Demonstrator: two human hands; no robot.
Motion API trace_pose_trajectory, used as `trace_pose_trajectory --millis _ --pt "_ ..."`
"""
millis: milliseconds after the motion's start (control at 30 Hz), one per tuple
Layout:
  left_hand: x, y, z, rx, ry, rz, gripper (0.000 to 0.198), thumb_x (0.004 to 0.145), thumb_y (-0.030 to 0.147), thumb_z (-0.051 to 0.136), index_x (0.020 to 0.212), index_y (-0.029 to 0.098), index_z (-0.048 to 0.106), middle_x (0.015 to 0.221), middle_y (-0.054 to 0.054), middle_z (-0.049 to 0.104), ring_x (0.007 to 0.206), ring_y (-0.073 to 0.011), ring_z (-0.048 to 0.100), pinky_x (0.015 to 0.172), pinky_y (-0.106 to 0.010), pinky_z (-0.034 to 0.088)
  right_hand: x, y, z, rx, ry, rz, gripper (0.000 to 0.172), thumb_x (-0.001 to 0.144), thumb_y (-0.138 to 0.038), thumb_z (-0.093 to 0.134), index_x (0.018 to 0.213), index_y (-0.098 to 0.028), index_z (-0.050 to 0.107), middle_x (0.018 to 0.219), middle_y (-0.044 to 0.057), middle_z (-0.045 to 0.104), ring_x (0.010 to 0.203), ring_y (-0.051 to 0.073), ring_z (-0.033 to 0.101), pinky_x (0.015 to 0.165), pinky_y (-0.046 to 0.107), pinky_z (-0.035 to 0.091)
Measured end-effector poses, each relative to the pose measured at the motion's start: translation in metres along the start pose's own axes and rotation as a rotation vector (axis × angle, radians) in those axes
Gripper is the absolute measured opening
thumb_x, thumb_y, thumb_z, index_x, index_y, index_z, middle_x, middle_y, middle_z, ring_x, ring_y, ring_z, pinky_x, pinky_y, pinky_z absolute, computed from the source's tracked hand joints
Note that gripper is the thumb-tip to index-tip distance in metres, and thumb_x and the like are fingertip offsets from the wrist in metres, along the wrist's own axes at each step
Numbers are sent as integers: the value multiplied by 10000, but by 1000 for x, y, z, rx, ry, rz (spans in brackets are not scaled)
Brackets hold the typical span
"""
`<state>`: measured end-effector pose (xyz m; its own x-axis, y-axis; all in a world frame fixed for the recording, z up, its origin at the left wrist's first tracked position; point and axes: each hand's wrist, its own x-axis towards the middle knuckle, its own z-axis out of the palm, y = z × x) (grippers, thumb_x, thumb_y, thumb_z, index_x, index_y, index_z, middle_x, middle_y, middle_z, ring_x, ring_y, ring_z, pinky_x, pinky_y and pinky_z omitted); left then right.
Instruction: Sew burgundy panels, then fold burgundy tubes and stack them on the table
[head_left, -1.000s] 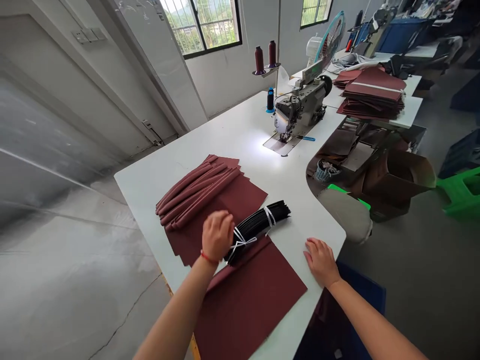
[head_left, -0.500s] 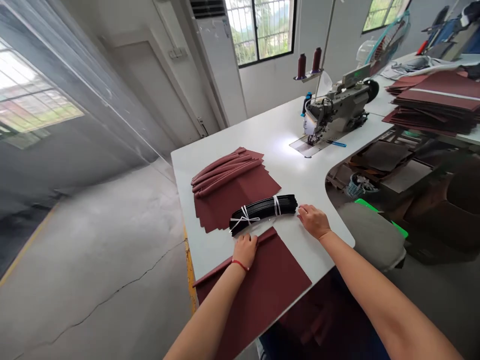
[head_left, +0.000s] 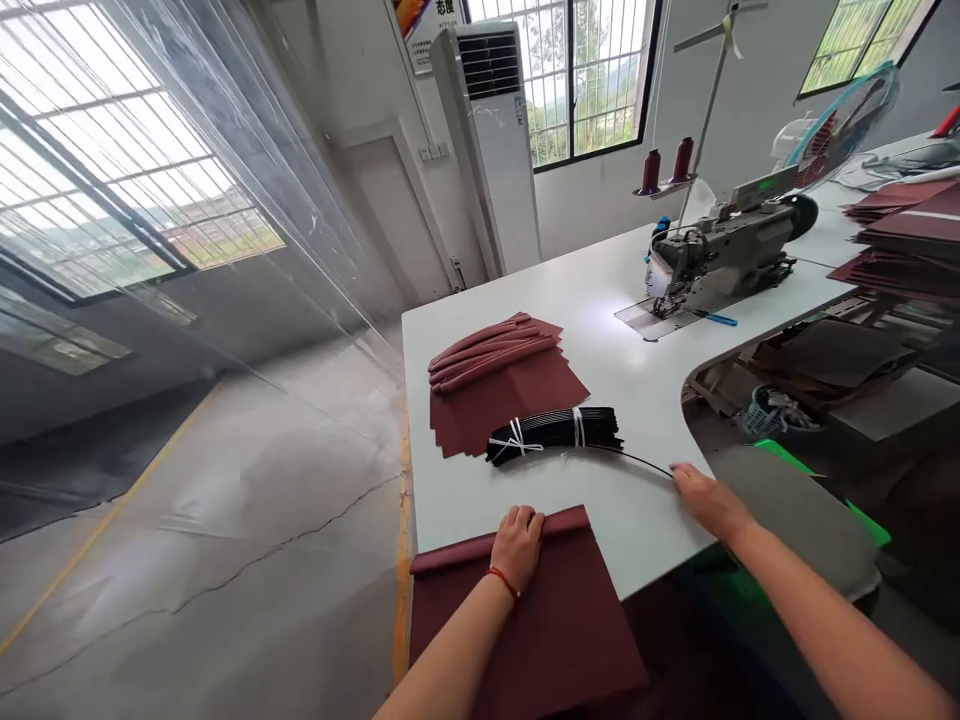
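Note:
My right hand pinches the end of a thin black strip near the table's curved edge. That strip runs out of a bundle of black strips, bound with two white ties and lying on the white table. My left hand is closed over the folded top edge of a maroon fabric panel, which hangs past the near table edge. Beyond the bundle, a fanned stack of maroon panels with rolled edges lies flat.
A sewing machine with a lit needle area stands at the back right, a blue tool beside it. More maroon pieces are piled at far right. A grey stool seat sits by the table's inner curve.
My right hand has drawn one black strip partway out of the bundle, to the right. My left hand and the maroon panel have shifted towards me. The camera view has turned left and up.

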<state>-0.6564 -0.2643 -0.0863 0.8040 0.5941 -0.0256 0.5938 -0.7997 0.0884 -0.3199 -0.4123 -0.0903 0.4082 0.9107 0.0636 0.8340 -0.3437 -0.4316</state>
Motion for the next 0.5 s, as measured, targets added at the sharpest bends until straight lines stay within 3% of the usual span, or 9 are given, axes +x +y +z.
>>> trace_pose_trajectory --millis 67,133,233,300,367,500 --pt "0 5 -11 -31 -54 16 254 913 65 411 1053 170 594 1080 -104 587 1002 -239 553 880 -393 471 -40 12 -12 76 -11 99 121 759 -81 498 769 -182 564 853 79 651 808 216 638 765 367 499" --pt "-5 13 -30 -84 -119 53 191 916 119 451 1022 175 600 1000 -95 618 929 -241 592 808 -375 496 -86 11 -18 160 -7 226 121 711 -147 457 769 -217 538 744 82 643 704 244 647 673 378 502" --pt "-26 26 -70 -210 -190 117 258 937 287 493 1181 224 553 971 -58 651 876 -225 626 759 -337 504 -164 -13 -23 325 -59 383 183 706 -261 393 801 -250 549 634 41 637 580 240 649 554 355 504" --pt "-47 33 -101 -299 -220 154 299 957 304 451 1246 256 516 1008 -33 662 911 -198 628 798 -306 492 -218 -38 -31 426 -111 462 276 735 -319 340 852 -262 584 595 13 631 533 225 647 465 318 482" --pt "-71 38 -130 -408 -235 182 276 969 247 380 1193 244 540 1037 -24 661 944 -171 617 838 -276 472 -270 -63 -48 525 -122 552 349 783 -397 333 943 -268 616 629 10 656 584 231 677 444 309 489" --pt "-111 47 -178 -732 -200 209 247 917 211 361 1074 181 549 958 -39 658 834 -164 597 772 -274 466 -349 -105 -90 734 60 790 375 780 -567 513 1001 -297 649 924 70 730 980 313 672 719 394 579"
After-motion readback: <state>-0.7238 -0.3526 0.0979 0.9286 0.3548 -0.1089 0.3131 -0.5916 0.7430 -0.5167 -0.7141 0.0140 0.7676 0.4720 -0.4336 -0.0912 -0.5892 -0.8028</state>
